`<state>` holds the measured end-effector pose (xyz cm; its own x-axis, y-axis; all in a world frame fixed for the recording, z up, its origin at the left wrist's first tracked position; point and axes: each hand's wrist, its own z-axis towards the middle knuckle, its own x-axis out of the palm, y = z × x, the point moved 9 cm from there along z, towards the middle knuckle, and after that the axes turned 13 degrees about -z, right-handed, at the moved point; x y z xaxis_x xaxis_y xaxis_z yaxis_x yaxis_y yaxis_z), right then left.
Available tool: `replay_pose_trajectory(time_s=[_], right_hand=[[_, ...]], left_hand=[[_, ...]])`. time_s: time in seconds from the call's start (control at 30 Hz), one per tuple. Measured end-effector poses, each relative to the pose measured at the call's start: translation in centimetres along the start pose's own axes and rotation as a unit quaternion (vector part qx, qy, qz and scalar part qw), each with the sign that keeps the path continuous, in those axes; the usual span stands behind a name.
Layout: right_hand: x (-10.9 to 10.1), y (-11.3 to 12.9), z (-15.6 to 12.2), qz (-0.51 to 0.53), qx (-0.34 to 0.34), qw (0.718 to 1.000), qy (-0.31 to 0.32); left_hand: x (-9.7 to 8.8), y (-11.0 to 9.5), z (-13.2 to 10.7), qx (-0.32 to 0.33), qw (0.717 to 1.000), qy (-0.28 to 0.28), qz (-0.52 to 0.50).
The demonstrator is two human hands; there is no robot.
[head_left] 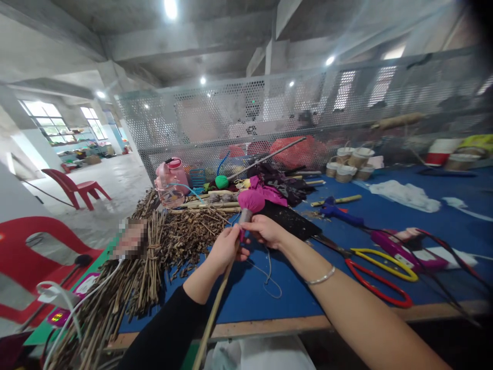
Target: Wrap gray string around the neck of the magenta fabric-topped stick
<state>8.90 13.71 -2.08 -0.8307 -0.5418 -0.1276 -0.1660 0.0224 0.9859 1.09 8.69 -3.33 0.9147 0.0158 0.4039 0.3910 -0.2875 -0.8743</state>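
Observation:
My left hand [225, 250] is closed round a thin wooden stick [213, 313] that runs down toward me. The stick's top carries a ball wrapped in pink cloth [251, 201]. My right hand [265, 230] pinches the stick just under that ball, fingers pressed together. A thin grey thread [269, 277] hangs in a loop below my hands onto the blue table [250, 293].
A heap of dry twigs and sticks [154, 257] lies to the left. Large scissors with red and yellow handles [379, 275] lie to the right, beside a blue glue gun [339, 211]. A pink jug [171, 182], cloth pieces, tape rolls [348, 164] and a mesh screen stand behind. Red chairs stand at left.

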Motion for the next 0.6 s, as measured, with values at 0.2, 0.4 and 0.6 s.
replay_pose_trajectory(time_s=[0.2,0.4,0.6], right_hand=[[0.7,0.1,-0.1,-0.045,0.017,0.999,-0.024],[0.2,0.7,-0.1,-0.071,-0.013,0.996,-0.052],[-0.9,2.3,-0.5,-0.082,-0.085,0.989,-0.083]], left_hand=[[-1.2,-3.4,-0.8,0.255,0.939,-0.092,0.212],[-1.4,-4.1,-0.7,0.307,0.916,-0.085,0.245],[-2.1,-4.9,-0.8,0.269,0.946,-0.092,0.158]])
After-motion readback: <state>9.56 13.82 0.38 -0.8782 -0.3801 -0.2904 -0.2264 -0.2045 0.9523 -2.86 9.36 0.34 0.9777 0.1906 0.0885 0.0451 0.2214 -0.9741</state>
